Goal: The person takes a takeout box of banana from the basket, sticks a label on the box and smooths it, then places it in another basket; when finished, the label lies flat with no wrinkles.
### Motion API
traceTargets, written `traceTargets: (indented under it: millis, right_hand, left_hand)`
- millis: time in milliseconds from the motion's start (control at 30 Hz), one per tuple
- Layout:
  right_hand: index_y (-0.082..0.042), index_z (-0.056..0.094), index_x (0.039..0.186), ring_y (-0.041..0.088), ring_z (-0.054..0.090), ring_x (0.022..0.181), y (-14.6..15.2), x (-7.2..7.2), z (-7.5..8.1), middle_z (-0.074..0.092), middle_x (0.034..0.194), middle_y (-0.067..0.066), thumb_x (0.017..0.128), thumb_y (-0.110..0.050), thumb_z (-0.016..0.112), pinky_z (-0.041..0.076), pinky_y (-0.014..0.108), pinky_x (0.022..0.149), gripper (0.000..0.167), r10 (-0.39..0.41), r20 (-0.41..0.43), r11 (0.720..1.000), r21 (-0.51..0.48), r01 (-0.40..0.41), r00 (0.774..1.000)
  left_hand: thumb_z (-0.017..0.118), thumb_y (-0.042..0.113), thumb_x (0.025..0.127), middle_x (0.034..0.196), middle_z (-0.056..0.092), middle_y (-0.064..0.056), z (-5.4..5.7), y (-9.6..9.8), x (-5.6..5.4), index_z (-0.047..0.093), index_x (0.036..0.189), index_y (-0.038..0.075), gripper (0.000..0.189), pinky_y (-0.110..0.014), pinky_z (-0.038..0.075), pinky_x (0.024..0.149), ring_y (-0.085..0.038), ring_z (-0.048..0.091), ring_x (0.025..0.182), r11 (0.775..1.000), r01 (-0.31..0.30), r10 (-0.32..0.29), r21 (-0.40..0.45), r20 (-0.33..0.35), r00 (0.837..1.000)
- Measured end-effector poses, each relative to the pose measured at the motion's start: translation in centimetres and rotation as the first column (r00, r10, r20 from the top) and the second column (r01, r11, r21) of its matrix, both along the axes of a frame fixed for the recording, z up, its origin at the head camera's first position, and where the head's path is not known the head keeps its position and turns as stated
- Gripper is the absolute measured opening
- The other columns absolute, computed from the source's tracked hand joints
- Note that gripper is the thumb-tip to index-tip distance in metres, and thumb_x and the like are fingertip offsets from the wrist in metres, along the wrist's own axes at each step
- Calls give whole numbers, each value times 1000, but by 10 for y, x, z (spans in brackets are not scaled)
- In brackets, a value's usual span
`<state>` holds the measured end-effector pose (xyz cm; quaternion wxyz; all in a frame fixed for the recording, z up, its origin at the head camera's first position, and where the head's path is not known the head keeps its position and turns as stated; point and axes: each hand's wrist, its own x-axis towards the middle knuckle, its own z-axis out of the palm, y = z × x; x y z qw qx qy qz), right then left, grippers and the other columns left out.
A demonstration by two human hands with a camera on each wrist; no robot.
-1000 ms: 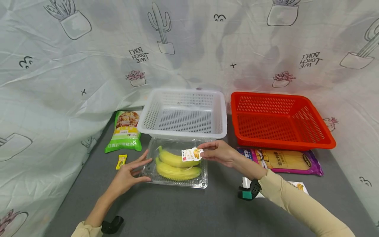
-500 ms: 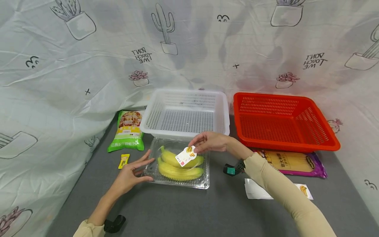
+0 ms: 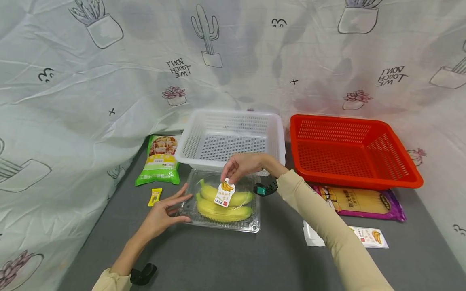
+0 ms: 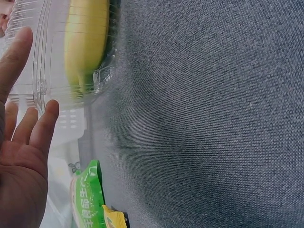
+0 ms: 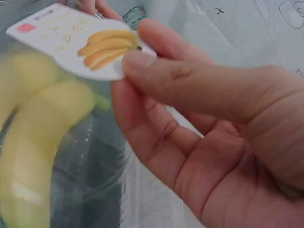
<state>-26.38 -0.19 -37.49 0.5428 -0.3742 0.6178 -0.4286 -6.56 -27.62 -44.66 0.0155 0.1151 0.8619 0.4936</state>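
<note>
A clear plastic clamshell box (image 3: 255, 218) with two bananas (image 3: 223, 210) inside sits on the grey table. My left hand (image 3: 162, 214) rests against its left side, thumb and fingers spread along the edge. In the left wrist view, the fingertips (image 4: 51, 107) lie right at the box's rim. Over the lid, my right hand (image 3: 242, 165) pinches a white sticker label (image 3: 224, 194) printed with bananas, between thumb and forefinger. The right wrist view shows the label (image 5: 71, 42) held by its rounded banana end, its other end tilted over the bananas.
Behind the box stand a white basket (image 3: 182, 153) and a red basket (image 3: 349, 178). A green food bag (image 3: 160, 161) and a small yellow packet (image 3: 155, 197) lie at left. At right are a purple noodle pack (image 3: 364, 202) and a label strip (image 3: 367, 236).
My right hand has moved left and away over the lid, turning the label from level to upright, banana end up. My left hand keeps its place on the box.
</note>
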Motion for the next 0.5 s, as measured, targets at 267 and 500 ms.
traceTargets:
  millis: [267, 500]
  right_hand:
    - [9, 66, 108, 17, 65, 86, -17, 3, 5, 70, 100, 12, 87, 9, 63, 53, 37, 84, 21, 70, -175, 998, 20, -67, 982]
    - [7, 69, 102, 14, 57, 69, -21, 11, 3, 70, 89, 9, 86, 12, 63, 50, 29, 70, 18, 42, -309, 999, 25, -36, 950]
  left_hand:
    - [83, 19, 71, 154, 30, -1, 1, 1, 0, 57, 134, 12, 69, -40, 50, 90, -31, 39, 133, 1000, 1, -1, 23, 23, 1000]
    - [83, 19, 71, 154, 30, -1, 0, 0, 0, 57, 134, 12, 69, -41, 50, 90, -30, 40, 132, 1000, 3, -3, 15, 12, 1000]
